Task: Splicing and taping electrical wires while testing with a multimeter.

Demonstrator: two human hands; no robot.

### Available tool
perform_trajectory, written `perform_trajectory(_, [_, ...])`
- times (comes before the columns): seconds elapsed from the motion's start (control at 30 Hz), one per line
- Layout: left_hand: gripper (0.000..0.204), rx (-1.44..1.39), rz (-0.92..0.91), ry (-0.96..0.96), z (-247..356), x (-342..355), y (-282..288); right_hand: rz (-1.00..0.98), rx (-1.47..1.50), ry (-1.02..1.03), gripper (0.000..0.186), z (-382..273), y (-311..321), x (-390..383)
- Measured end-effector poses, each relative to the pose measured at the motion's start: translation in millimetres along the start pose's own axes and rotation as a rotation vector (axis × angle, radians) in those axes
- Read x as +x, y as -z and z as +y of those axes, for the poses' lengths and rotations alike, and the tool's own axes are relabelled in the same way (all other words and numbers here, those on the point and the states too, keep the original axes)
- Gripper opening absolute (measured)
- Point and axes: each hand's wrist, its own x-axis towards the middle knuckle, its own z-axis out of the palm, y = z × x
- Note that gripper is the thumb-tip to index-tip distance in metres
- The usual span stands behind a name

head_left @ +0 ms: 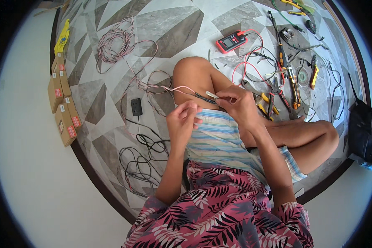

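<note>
My right hand [239, 106] is closed, gripping the dark, sleeved end of a cable [202, 97] above my thigh. A short pale piece [212, 95] sticks out from its fingertips; its kind is unclear. From that end a pink-and-white twisted wire [163, 87] leads left to a loose coil [115, 45] on the floor. My left hand [182, 124] is raised just left of the cable end, thumb and forefinger pressed together. Whatever lies between them, if anything, is too small to make out.
A red-and-black meter [231, 41] with test leads lies ahead, with pliers [275, 97], a screwdriver [282, 58] and a cutter knife [294, 87] to its right. On the left are a black socket block [136, 106], black cable [138, 165] and cardboard boxes [65, 124]. A black bag [361, 128] sits far right.
</note>
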Motion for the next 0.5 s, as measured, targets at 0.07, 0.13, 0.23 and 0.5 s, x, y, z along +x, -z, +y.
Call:
perform_trajectory(0.07, [0.036, -0.015, 0.009, -0.002, 0.9, 3.3, -6.7, -0.026, -0.044, 0.017, 0.018, 0.6, -6.6, 5.0])
perform_trajectory(0.13, [0.035, 0.05, 0.058, 0.004, 4.1, 9.0, -13.7, -0.018, -0.05, 0.024, 0.016, 4.4, -13.0, 8.6])
perform_trajectory(0.23, [0.035, 0.068, 0.066, -0.06, 2.3, 15.1, -18.2, -0.059, -0.037, -0.006, 0.015, 4.3, -13.1, 10.7])
perform_trajectory(0.5, [0.029, -0.108, -0.021, -0.047, -8.7, 17.4, -5.1, -0.134, 0.172, -0.223, 0.012, 8.3, -12.2, 12.2])
